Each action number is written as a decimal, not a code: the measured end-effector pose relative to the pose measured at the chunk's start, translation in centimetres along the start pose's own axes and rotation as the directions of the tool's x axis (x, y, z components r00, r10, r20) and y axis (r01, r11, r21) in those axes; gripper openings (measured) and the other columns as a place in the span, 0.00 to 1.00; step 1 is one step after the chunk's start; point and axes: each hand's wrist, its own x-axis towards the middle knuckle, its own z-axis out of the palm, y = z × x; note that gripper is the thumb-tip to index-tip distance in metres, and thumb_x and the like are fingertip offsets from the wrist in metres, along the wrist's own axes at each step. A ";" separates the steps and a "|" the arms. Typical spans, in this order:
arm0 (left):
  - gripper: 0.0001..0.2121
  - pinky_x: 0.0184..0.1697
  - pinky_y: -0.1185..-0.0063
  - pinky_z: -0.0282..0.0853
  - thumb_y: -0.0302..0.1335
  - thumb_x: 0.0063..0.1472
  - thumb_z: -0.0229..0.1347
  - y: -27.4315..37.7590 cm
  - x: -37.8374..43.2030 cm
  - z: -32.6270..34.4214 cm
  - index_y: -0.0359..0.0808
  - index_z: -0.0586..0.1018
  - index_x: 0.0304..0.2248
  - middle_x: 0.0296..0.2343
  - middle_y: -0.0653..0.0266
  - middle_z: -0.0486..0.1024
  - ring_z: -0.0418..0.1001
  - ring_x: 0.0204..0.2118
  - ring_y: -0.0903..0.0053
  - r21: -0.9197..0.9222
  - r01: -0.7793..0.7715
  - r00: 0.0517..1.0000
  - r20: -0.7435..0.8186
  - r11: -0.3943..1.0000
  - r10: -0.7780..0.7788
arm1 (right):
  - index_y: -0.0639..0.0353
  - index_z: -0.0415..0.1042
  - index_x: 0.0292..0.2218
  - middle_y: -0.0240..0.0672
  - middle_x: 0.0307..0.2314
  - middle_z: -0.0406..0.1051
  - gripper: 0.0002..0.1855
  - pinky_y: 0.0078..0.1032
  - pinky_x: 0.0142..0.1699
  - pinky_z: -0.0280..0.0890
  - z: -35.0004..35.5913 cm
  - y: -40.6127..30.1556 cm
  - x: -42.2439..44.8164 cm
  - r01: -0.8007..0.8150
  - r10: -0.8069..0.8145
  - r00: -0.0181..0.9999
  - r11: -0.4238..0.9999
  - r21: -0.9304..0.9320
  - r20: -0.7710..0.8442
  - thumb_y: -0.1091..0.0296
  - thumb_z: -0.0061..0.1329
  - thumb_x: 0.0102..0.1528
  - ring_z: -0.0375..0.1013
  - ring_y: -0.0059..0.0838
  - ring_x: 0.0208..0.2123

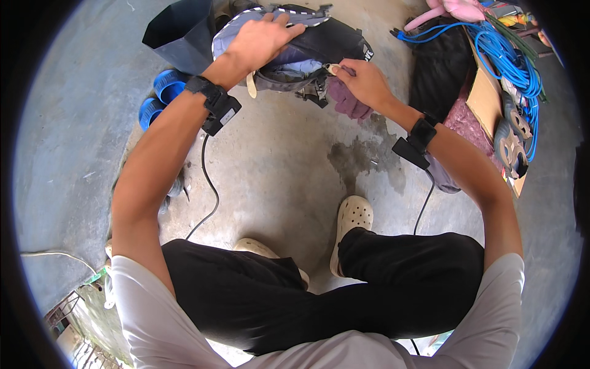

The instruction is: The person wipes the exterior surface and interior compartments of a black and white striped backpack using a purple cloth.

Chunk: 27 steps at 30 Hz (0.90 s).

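A black and grey backpack [322, 39] lies on the concrete floor at the top middle, its bluish lining showing through an opening. My left hand [265, 39] rests on the grey flap with striped edging; whether its fingers grip the fabric cannot be told. At the bag's near right side, my right hand [362, 80] pinches a small cream-coloured tab or strap end [331, 69]. A crumpled purple cloth [348, 101] hangs below that hand and seems held in it. Another cream strap end [251, 85] hangs from the bag's left side. Both wrists wear black devices with cables.
A dark angular bin [179, 37] stands left of the bag, near blue slippers [168, 85]. On the right lie a coiled blue cable [507, 60], cardboard [484, 87], black fabric [438, 69] and grey-brown sandals [509, 143]. Cream clogs [355, 212] are on my feet; a wet patch marks the floor.
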 end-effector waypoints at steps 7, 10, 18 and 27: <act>0.14 0.37 0.63 0.72 0.28 0.52 0.55 -2.3 2.5 -4.8 0.39 0.73 0.40 0.36 0.57 0.74 0.73 0.39 0.55 -0.081 -0.067 0.967 -0.250 0.994 0.045 | 0.50 0.77 0.32 0.41 0.23 0.76 0.19 0.41 0.34 0.69 -3.7 1.0 2.2 -0.114 0.100 0.989 0.984 -0.135 -0.108 0.45 0.45 0.60 0.76 0.48 0.29; 0.14 0.35 0.64 0.73 0.27 0.52 0.55 -2.8 3.7 -7.0 0.40 0.73 0.40 0.35 0.57 0.74 0.74 0.39 0.56 -0.088 -0.049 0.957 -0.289 0.995 0.022 | 0.49 0.78 0.33 0.42 0.23 0.76 0.19 0.40 0.34 0.69 -5.2 2.3 3.1 -0.145 0.118 0.982 0.972 -0.187 -0.148 0.45 0.44 0.61 0.77 0.47 0.29; 0.15 0.33 0.66 0.73 0.27 0.53 0.59 -1.8 4.4 -5.9 0.45 0.71 0.41 0.32 0.66 0.73 0.75 0.38 0.61 -0.009 0.033 0.959 -0.280 0.999 -0.034 | 0.49 0.78 0.35 0.44 0.26 0.76 0.19 0.41 0.37 0.69 -5.1 5.5 3.5 -0.204 0.186 0.976 0.961 -0.186 -0.112 0.45 0.44 0.61 0.76 0.49 0.33; 0.16 0.32 0.63 0.73 0.25 0.54 0.56 -1.8 3.6 -6.1 0.47 0.71 0.43 0.35 0.64 0.78 0.78 0.36 0.60 -0.060 0.037 0.948 -0.314 0.998 -0.054 | 0.53 0.71 0.41 0.45 0.26 0.76 0.15 0.44 0.36 0.67 -3.6 4.8 0.4 -0.200 0.178 0.978 0.946 -0.254 -0.106 0.52 0.48 0.60 0.76 0.51 0.32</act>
